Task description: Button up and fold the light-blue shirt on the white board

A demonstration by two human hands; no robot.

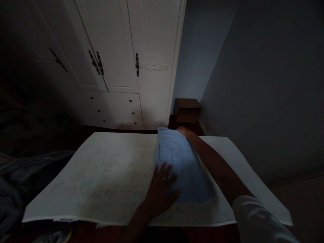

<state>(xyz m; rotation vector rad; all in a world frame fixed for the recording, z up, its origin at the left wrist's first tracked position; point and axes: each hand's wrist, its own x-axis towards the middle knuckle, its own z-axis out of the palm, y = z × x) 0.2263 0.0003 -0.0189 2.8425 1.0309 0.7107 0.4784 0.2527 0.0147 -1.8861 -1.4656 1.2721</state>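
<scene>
A light-blue folded garment (182, 165) lies on the pale board-like tabletop (108, 175), right of its middle. I cannot make out what kind of garment it is. My left hand (162, 190) rests on its near left part, palm down with fingers spread; a ring shows on one finger. My right arm reaches along the garment's right side. At the far right corner of the cloth is my right hand (182, 130), touching the edge, its fingers mostly hidden from view.
Behind the table stands a white wardrobe (157, 40) with dark handles and drawers. A small brown nightstand (188, 104) sits in the corner by the grey wall (273, 84). Dark crumpled cloth (15, 182) lies at the left, beside the table. A round object (54, 238) shows below the near edge.
</scene>
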